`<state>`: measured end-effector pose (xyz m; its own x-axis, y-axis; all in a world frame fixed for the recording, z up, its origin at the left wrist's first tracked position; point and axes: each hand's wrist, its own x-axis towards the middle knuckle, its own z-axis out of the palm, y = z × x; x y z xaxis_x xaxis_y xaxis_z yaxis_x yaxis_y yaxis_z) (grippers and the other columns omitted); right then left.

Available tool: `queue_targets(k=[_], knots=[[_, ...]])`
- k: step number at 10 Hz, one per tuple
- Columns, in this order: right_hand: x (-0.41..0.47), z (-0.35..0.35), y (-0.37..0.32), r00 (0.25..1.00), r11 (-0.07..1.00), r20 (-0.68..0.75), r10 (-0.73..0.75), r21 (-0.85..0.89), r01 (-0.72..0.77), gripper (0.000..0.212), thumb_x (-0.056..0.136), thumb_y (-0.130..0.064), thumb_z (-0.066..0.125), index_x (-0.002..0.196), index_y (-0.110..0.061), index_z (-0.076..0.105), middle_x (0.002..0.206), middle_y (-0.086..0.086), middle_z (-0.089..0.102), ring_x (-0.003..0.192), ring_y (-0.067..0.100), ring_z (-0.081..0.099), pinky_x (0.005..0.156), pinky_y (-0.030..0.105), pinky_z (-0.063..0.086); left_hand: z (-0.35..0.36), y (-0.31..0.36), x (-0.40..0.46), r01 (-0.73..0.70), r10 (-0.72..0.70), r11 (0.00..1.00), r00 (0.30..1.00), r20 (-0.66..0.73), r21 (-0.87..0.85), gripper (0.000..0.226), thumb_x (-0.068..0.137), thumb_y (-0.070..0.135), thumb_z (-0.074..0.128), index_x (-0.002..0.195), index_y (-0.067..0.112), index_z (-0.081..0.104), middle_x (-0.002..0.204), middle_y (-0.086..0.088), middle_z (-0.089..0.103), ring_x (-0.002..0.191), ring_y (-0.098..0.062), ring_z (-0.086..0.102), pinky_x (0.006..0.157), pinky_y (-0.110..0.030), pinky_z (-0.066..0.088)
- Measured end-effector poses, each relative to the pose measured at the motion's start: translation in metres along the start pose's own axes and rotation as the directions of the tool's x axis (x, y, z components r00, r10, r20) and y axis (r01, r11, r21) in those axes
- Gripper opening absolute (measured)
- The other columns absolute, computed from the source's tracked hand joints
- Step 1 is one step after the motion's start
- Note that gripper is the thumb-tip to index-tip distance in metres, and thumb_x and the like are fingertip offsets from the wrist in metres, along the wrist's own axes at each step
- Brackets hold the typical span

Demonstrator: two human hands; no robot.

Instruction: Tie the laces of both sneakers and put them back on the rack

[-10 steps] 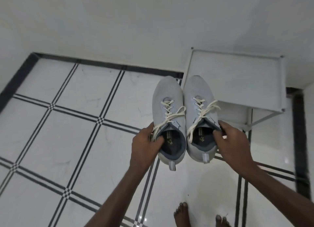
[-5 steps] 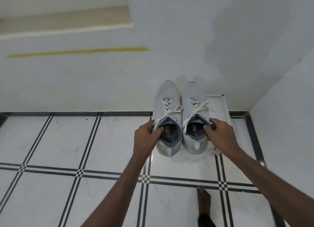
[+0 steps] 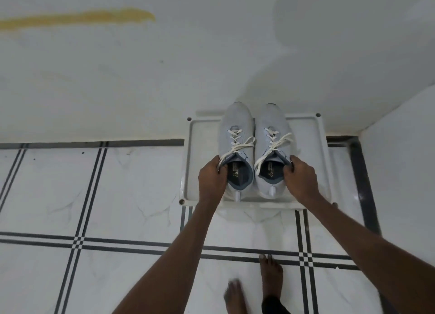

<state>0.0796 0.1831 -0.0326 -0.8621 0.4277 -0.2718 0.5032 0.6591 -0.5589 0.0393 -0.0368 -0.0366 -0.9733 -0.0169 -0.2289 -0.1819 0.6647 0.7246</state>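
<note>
No sleeves anywhere, both arms are bare all the way down from the bottom edge of the shot. The left hand point(image 3: 211, 179) and right hand point(image 3: 300, 178) have no rings, watch or gloves that I can make out. Feet are bare too, no socks: left foot point(image 3: 234, 298) looks blurry, right foot point(image 3: 270, 277) has a dark trouser cuff point(image 3: 274, 305) at the ankle.

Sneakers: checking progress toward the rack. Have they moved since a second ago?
Yes. The sneakers were held left of the rack, over the floor; now they sit on its top shelf.
</note>
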Motion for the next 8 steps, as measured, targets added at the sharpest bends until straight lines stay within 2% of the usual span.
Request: queue_targets(k=[1,2,4,5,6,7,8], knots=[[0.018,0.020,0.016,1.000,0.999,0.023,0.020,-0.030,-0.019,0.011,0.091,-0.007,0.049,0.085,0.001,0.052,0.083,0.026,0.064,0.081,0.044,0.059,0.065,0.037,0.038,0.029,-0.021,0.016,0.023,-0.024,0.999,0.999,0.029,0.045,0.013,0.091,0.011,0.047,0.083,0.004,0.055,0.072,-0.010,0.062,0.065,-0.028,0.054,0.059,-0.032,0.038],[0.020,0.031,0.023,0.999,0.999,0.045,0.021,-0.043,-0.019,0.012,0.090,-0.005,0.049,0.080,-0.007,0.042,0.076,0.019,0.056,0.075,0.040,0.056,0.063,0.033,0.033,0.043,-0.033,0.020,0.026,-0.028,0.998,0.999,0.030,0.064,0.013,0.092,0.009,0.046,0.087,0.003,0.056,0.075,-0.012,0.064,0.067,-0.030,0.057,0.062,-0.038,0.044],[0.010,0.034,0.028,0.999,1.000,0.045,-0.002,-0.005,0.002,0.006,0.093,-0.006,0.050,0.087,-0.007,0.047,0.077,0.009,0.053,0.069,0.028,0.046,0.064,0.030,0.030,0.048,-0.041,0.014,0.013,-0.013,0.999,1.000,0.011,0.037,0.013,0.092,0.014,0.048,0.094,0.008,0.060,0.080,-0.007,0.066,0.070,-0.023,0.058,0.065,-0.033,0.046],[0.007,0.036,0.030,0.998,1.000,0.057,0.014,-0.001,-0.014,0.012,0.094,-0.007,0.050,0.103,-0.001,0.055,0.083,0.010,0.057,0.077,0.032,0.054,0.068,0.029,0.033,0.048,-0.040,0.014,0.008,-0.008,1.000,1.000,0.006,0.026,0.013,0.093,0.016,0.050,0.097,0.007,0.060,0.084,-0.008,0.067,0.074,-0.023,0.058,0.067,-0.033,0.046],[0.008,0.036,0.031,0.998,1.000,0.065,0.022,-0.013,-0.021,0.028,0.095,-0.011,0.052,0.120,0.000,0.056,0.100,0.019,0.066,0.093,0.039,0.061,0.074,0.031,0.040,0.046,-0.036,0.014,0.013,-0.014,0.999,1.000,0.019,0.030,0.014,0.095,0.020,0.054,0.099,0.008,0.059,0.086,-0.006,0.066,0.077,-0.021,0.056,0.067,-0.030,0.042],[0.010,0.036,0.033,0.995,0.999,0.087,0.045,0.000,-0.045,0.033,0.095,-0.017,0.055,0.124,-0.002,0.054,0.109,0.020,0.066,0.101,0.040,0.062,0.082,0.037,0.046,0.044,-0.040,0.016,0.019,-0.021,0.999,0.998,0.055,0.028,0.023,0.096,0.033,0.057,0.098,0.010,0.057,0.087,-0.005,0.066,0.078,-0.021,0.057,0.066,-0.029,0.040],[0.011,0.032,0.023,0.994,0.997,0.086,0.074,-0.003,-0.074,0.033,0.093,-0.028,0.059,0.116,-0.004,0.055,0.106,0.018,0.066,0.099,0.039,0.062,0.081,0.039,0.046,0.035,-0.031,0.019,0.050,-0.055,0.998,0.992,0.114,0.049,0.038,0.092,0.047,0.058,0.107,0.012,0.057,0.097,-0.006,0.067,0.090,-0.025,0.061,0.076,-0.035,0.049]])
